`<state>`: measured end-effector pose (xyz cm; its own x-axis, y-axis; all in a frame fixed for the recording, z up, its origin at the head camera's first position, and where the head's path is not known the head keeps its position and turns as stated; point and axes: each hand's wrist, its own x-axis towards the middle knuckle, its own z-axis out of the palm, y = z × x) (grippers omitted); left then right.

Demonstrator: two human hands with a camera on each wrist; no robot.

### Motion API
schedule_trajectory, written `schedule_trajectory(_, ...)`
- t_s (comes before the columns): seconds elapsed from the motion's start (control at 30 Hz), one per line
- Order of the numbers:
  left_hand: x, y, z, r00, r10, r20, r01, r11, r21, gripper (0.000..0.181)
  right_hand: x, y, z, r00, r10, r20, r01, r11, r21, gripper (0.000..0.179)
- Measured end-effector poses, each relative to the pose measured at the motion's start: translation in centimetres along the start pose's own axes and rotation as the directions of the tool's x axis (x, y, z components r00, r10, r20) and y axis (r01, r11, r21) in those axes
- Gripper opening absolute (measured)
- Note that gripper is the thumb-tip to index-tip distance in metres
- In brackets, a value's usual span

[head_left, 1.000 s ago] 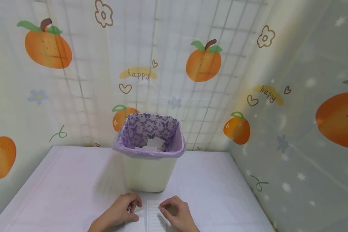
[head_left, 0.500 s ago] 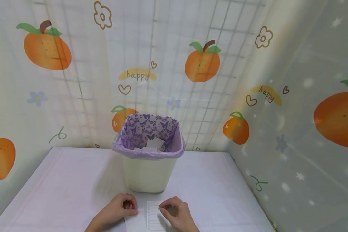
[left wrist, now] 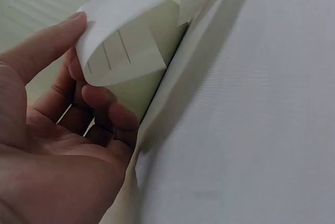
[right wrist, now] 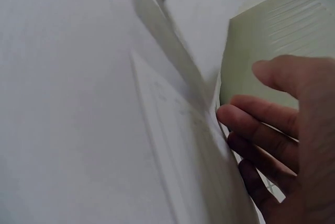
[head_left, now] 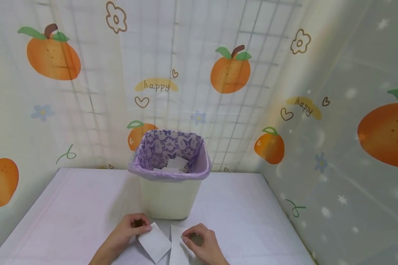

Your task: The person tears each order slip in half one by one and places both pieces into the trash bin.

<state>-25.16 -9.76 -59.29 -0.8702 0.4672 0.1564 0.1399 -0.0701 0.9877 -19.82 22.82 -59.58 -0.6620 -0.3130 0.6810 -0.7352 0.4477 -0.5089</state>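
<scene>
In the head view my left hand (head_left: pixel 129 230) pinches a corner of a white sheet of paper (head_left: pixel 155 243) between thumb and fingers. The left wrist view shows this sheet of paper (left wrist: pixel 141 4) curled, with printed lines on its underside. Just to the right, a narrow lined white notepad (head_left: pixel 179 244) lies at the front of the table. My right hand (right wrist: pixel 282 130) is at the notepad's right edge. Its thumb stands apart from the other fingers, whose tips are at or very near that edge; whether they touch it I cannot tell.
Behind the hands stands a cream bin (head_left: pixel 170 198) with a purple patterned liner (head_left: pixel 172 147). Several white paper pieces (head_left: pixel 177 163) lie inside it. The white table (head_left: pixel 238 206) meets a curtain (head_left: pixel 192 44) printed with oranges at the back and sides.
My left hand has come to pinch the sheet and has moved left and up with it, turning it at a slant away from the notepad. The right hand has stayed almost still.
</scene>
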Motion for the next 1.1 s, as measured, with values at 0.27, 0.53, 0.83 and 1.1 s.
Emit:
schedule_trajectory(0.27,-0.1,0.7,-0.6,0.988,-0.039,-0.149,0.026,0.996,-0.087,0.009,0.1,0.0,0.0,1.0,0.01,0.017,-0.009,1.0,-0.005,0.011)
schedule_trajectory(0.53,0.3,0.5,1.4,0.97,-0.121,-0.212,0.077,0.975,-0.207,0.011,0.2,0.0,-0.1,0.999,-0.002,-0.042,0.002,1.0,0.004,0.017)
schedule_trajectory(0.83,0.6,0.5,4.8,0.962,-0.153,-0.225,0.097,0.966,-0.241,0.015,0.4,-0.5,-0.5,0.996,0.088,-0.005,-0.088,0.994,0.068,0.015)
schedule_trajectory(1.1,0.7,0.7,6.3,0.952,-0.167,-0.258,0.116,0.972,-0.203,0.03,0.5,-0.8,-0.4,0.99,0.133,0.047,-0.138,0.982,0.132,0.01)
